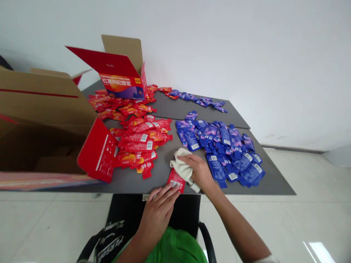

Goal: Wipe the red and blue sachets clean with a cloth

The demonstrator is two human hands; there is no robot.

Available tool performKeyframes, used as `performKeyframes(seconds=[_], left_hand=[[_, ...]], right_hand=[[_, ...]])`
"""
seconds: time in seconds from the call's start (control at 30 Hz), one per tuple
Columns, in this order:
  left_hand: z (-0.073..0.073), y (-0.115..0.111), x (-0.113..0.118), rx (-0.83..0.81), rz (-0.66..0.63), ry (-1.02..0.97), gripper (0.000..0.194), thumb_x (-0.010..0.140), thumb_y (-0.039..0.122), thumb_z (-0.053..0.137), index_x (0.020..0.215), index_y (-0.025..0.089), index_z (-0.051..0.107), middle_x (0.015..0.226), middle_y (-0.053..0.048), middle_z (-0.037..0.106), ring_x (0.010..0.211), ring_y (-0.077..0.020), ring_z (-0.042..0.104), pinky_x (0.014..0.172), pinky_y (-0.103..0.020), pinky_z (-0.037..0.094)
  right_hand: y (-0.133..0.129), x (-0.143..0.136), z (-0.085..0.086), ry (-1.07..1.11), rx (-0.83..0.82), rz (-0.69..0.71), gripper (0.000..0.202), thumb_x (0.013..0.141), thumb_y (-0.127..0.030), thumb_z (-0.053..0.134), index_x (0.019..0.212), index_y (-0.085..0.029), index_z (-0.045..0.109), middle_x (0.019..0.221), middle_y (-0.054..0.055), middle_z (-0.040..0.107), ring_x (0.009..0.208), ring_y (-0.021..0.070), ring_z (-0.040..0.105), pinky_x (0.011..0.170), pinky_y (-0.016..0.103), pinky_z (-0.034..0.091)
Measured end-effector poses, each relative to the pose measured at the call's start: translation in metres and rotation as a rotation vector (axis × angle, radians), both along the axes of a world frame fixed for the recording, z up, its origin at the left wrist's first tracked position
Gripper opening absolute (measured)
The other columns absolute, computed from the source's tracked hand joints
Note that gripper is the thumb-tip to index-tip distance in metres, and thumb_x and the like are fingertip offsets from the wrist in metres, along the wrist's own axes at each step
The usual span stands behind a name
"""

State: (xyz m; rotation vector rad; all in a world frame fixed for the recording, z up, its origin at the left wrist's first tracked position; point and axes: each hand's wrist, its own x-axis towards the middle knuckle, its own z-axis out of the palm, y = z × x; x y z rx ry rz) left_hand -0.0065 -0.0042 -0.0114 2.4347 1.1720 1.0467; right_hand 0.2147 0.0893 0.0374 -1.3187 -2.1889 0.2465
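Observation:
A red sachet (177,179) lies at the front edge of the grey table. Over its lower end rest the outstretched fingers of my left hand (160,206), flat and close together. My right hand (199,170) is closed on a bunched white cloth (181,164), which touches the sachet and covers its upper end. To the left is a pile of red sachets (138,146), some with white barcode labels. Blue sachets (222,140) lie heaped to the right of my right hand.
A large open carton (41,109) stands at the left, its red flap (100,153) reaching toward the red pile. Behind stands a red box (123,80) with raised lid. A row of blue sachets (197,98) runs along the back. A black chair (117,215) is below the table edge.

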Motion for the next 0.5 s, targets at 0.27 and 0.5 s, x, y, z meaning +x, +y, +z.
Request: performKeyframes(seconds=[0.27, 0.5], left_hand=[[-0.005, 0.0, 0.0, 0.046, 0.015, -0.046, 0.031, 0.104, 0.011, 0.048, 0.12, 0.023, 0.072, 0.122, -0.002, 0.078, 0.117, -0.0207, 0.07, 0.107, -0.041, 0.042], [-0.001, 0.001, -0.002, 0.045, -0.002, -0.006, 0.036, 0.104, 0.012, 0.048, 0.131, 0.025, 0.068, 0.131, -0.001, 0.075, 0.125, -0.02, 0.066, 0.106, -0.04, 0.043]], right_hand=[[-0.039, -0.009, 0.022, 0.012, 0.015, 0.112, 0.051, 0.097, -0.011, 0.066, 0.143, -0.033, 0.064, 0.128, 0.005, 0.073, 0.109, 0.0235, 0.067, 0.094, 0.035, 0.055], [-0.017, -0.008, -0.001, 0.01, -0.044, 0.058, 0.05, 0.091, -0.006, 0.07, 0.136, -0.03, 0.07, 0.12, 0.006, 0.074, 0.108, 0.0219, 0.07, 0.095, 0.031, 0.056]])
